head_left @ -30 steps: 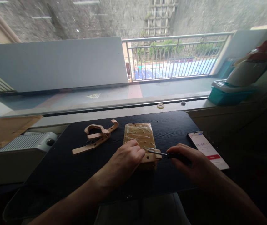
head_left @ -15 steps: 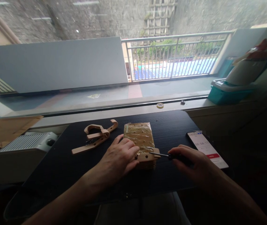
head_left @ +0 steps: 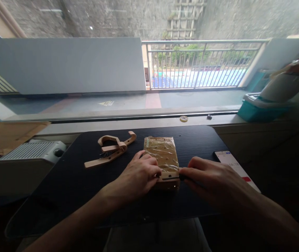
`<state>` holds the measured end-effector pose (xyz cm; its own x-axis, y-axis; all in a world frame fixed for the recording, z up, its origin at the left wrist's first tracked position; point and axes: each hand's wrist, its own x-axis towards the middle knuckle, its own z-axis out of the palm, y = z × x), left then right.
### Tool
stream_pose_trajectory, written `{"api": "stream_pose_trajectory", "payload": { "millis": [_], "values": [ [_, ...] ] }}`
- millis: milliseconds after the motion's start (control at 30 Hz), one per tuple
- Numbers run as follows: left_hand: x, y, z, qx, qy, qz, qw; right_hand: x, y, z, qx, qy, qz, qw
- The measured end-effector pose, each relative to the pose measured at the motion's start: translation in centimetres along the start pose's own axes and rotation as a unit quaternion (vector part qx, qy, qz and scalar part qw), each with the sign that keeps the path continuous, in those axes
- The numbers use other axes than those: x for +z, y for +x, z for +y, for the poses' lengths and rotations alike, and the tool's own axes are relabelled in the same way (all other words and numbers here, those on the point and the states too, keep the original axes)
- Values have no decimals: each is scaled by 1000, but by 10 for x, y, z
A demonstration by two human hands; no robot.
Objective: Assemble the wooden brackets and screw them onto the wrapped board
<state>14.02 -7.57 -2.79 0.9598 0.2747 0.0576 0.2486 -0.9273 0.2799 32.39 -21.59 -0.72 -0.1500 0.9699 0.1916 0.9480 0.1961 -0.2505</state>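
Head view: the wrapped wooden board (head_left: 162,155) lies mid-table (head_left: 68,185). At its near end the left hand (head_left: 138,176), fingers curled narrow, pinches a wooden strip (head_left: 169,174). Right of it, the right hand (head_left: 210,179) grips a screwdriver (head_left: 171,178), laid across the strip. A phone (head_left: 230,163) lies further right, and a wooden clamp (head_left: 112,149) lies left of the board.

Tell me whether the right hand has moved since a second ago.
Yes. The right hand, gripping the screwdriver, slid left, up to the wooden block.

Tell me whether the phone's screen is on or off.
On. The phone lies face up on the black table, its screen lit white with digits and a red bar, beside the right hand gripping a screwdriver.
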Motion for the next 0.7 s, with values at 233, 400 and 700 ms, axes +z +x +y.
{"api": "stream_pose_trajectory", "payload": {
  "millis": [233,400,700],
  "values": [
    [1,2,-1,3,-7,0,1000,-1,11,-11,-36,-69,14,997],
    [2,4,1,-10,-5,6,1000,0,13,-12,-40,-77,9,996],
    [-1,7,0,0,7,-16,1000,3,16,-10,-39,-91,-17,995]
  ]
}}
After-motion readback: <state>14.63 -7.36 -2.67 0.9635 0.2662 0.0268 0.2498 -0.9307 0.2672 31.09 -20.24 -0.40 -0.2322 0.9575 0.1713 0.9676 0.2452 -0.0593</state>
